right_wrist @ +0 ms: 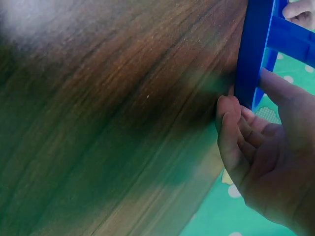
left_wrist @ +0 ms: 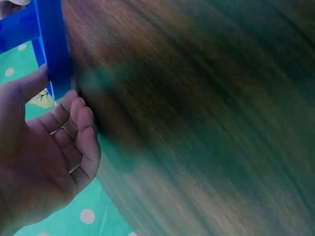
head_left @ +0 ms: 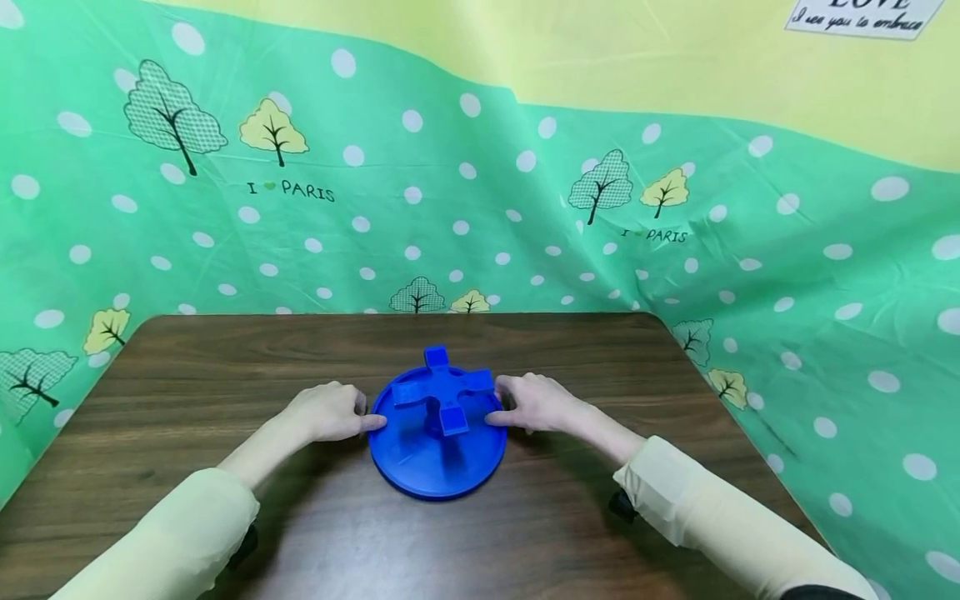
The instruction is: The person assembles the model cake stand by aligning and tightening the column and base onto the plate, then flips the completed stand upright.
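Note:
A blue round stand (head_left: 420,471) is at the middle of the table; from its disc-shaped base a short post rises to a cross-shaped top (head_left: 441,386). My left hand (head_left: 330,412) pinches the base's left rim, thumb on the upper face. On the opposite side my right hand (head_left: 538,402) holds the rim the same way. In the left wrist view the thumb presses the blue disc (left_wrist: 55,44) while the curled fingers meet its edge from below. The right wrist view has the fingertips at the lower edge of the disc (right_wrist: 253,49).
The dark wood-grain table (head_left: 247,350) has rounded far corners. Behind it and along its sides hangs a green and yellow cloth (head_left: 420,217) with white dots and printed trees. A dark band (head_left: 622,506) shows under the right sleeve.

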The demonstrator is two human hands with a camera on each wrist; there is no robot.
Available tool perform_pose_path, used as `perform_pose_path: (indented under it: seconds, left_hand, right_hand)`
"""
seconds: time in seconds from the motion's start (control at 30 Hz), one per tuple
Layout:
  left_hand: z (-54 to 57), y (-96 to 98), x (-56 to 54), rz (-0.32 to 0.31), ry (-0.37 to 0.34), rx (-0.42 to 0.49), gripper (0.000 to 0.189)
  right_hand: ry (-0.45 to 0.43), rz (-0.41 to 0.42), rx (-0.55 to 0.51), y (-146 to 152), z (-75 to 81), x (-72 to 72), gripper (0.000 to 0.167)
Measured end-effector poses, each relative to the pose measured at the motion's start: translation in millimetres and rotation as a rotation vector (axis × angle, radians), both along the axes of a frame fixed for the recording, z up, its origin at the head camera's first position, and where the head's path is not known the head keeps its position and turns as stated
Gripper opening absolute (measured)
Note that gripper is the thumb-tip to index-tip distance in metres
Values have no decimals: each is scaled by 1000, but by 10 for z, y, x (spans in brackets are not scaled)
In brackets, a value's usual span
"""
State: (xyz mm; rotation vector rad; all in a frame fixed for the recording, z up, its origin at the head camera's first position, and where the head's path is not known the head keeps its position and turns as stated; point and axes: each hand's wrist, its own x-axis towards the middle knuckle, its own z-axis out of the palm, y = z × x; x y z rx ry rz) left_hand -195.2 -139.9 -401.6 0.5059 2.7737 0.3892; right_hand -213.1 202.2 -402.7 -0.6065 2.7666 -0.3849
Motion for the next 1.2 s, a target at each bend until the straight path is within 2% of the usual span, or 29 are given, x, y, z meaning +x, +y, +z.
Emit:
perform_pose_path:
  seconds: [0.1,0.2,0.33,0.43,0.53,0.6,0.7,0.77,0.83,1.0,1.2]
  left_hand:
    - [-14,19,-7,-34,15,-19,39]
    - [-51,17,-61,-63,7,-17,37]
    - [-217,-31,-204,-96,11,-3,37]
    - [-426,-64,-325,-79,24,-4,37]
    - [-529,-62,-371,-41,7,2,38]
    - [-467,-43,-321,-37,9,15,38]
    - [-217,7,-182,-38,18,42,37]
    - [-61,37,-107,-43,54,63,35]
    - [34,57,-82,-36,100,83,33]
    - [174,55,-110,-24,259,128,31]
    - [300,-1,-148,-1,416,127,38]
  right_hand:
    - [17,1,8,3,-11,12,28]
    - [33,-3,15,9,-26,24,22]
    - [103,22,31,2,-57,9,19]
    - [162,43,28,-15,-79,-9,18]
    - [151,28,-9,-28,-83,-10,17]
    - [102,-2,-77,-34,-71,-7,15]
    - [15,-47,-224,-39,-34,-11,12]
    - [-25,-73,-314,-37,-2,-19,11]
    - [-29,-97,-363,-30,36,-28,10]
    - [65,-152,-411,-18,146,-60,8]
    - [192,-147,-486,-36,281,-93,10]
